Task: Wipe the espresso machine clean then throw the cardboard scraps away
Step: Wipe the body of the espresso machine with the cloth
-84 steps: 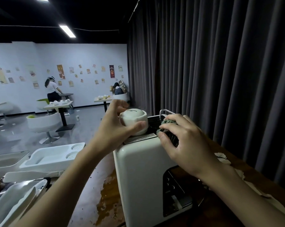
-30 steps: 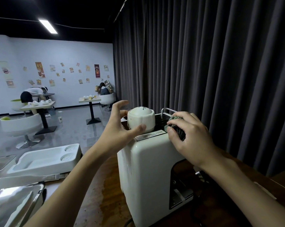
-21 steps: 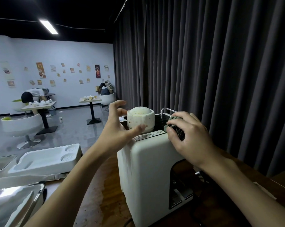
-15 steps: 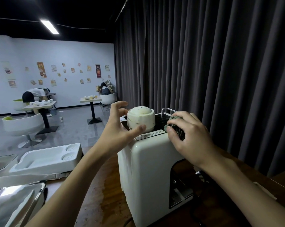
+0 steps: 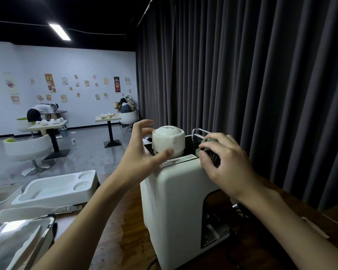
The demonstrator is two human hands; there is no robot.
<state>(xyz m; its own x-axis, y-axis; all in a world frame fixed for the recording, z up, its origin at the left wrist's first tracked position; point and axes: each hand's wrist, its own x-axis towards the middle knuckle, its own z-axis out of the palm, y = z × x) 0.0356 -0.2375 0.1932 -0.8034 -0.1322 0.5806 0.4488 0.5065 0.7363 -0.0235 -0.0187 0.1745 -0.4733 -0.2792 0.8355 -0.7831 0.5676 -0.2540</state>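
The white espresso machine (image 5: 179,207) stands on the wooden counter in the middle of the view. A white cup (image 5: 169,141) sits upside down on its dark top. My left hand (image 5: 139,152) curls round that cup, thumb on its front, fingers behind it. My right hand (image 5: 226,162) grips a balled dark green cloth (image 5: 211,152) and presses it on the right part of the machine's top. A pale flat strip (image 5: 314,227) lies on the counter at far right; I cannot tell what it is made of.
A white moulded packing tray (image 5: 55,190) and a shiny metal container (image 5: 18,244) lie left of the machine. A dark curtain (image 5: 251,75) hangs close behind. Wet marks show on the counter (image 5: 125,230). Far off are tables, chairs and two people.
The cup has turned in my left hand and shows a different face now. My right hand with the cloth has stayed in about the same place on the machine's top.
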